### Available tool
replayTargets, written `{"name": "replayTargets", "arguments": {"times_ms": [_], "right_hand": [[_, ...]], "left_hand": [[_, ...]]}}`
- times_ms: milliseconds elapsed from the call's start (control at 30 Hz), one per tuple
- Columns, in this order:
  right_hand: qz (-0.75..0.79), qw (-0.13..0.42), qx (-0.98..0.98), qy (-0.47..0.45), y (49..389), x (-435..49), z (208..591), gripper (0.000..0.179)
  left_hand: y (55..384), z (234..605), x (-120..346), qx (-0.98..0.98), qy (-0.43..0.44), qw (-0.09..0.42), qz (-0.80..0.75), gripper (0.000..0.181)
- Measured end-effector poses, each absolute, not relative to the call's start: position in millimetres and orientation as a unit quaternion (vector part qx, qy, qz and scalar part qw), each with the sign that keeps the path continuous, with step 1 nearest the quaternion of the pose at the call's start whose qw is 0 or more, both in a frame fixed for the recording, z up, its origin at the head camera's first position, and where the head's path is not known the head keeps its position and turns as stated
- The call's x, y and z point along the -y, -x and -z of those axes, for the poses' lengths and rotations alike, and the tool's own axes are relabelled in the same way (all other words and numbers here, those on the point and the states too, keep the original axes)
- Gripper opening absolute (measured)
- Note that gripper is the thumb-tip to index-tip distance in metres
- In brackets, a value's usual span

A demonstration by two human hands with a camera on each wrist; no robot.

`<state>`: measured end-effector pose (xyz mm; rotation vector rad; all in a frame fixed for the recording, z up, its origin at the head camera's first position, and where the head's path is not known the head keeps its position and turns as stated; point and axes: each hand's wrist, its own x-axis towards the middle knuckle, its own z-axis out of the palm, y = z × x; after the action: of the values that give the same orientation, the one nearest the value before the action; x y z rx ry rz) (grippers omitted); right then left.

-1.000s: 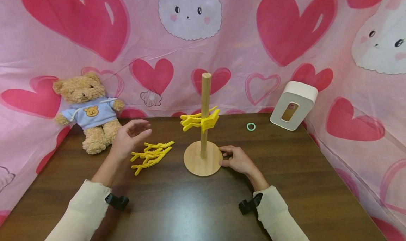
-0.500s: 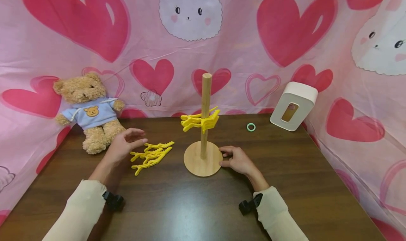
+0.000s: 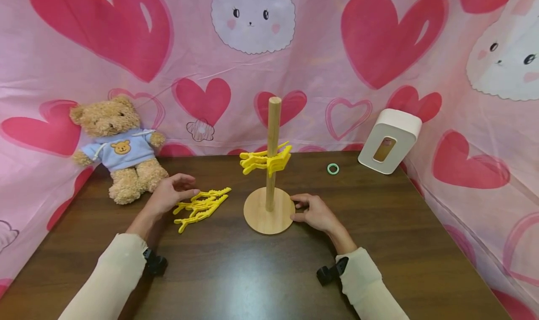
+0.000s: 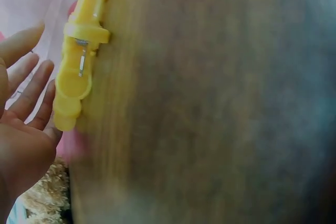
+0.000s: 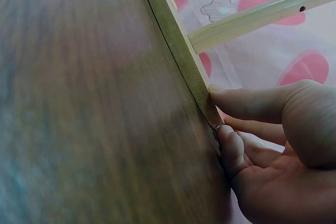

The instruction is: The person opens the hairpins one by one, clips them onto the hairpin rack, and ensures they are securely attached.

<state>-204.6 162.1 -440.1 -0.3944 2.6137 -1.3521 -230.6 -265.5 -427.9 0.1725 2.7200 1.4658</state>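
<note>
A round-based wooden stand (image 3: 261, 222) with one upright post stands mid-table. Several yellow hair clips (image 3: 275, 163) are gathered around its post, above the base. More yellow hair clips (image 3: 207, 211) lie side by side on the table, left of the stand. My left hand (image 3: 165, 194) hovers at the handle ends of those loose clips, fingers spread and holding nothing; in the left wrist view a clip (image 4: 76, 69) shows just beyond the fingers. With thumb on top and fingers at the side, my right hand (image 3: 316, 213) pinches the base's right edge (image 5: 178, 45).
Behind my left hand a teddy bear (image 3: 123, 149) in a blue top sits against the pink heart-print cloth (image 3: 236, 76). A small green ring (image 3: 333, 169) lies back right, near a leaning white box with a slot (image 3: 387, 123).
My left hand has moved down toward the loose clips and then slightly right, close over their handle ends. The right hand and the stand stay where they were.
</note>
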Motion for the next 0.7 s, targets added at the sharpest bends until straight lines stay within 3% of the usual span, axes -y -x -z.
{"name": "replayTargets", "arguments": {"times_ms": [700], "right_hand": [[0.453, 0.084, -0.877, 0.137, 202.2, -161.3, 436.6, 0.049]], "left_hand": [[238.5, 433.9, 265.3, -0.903, -0.058, 0.053, -0.422, 0.049]]}}
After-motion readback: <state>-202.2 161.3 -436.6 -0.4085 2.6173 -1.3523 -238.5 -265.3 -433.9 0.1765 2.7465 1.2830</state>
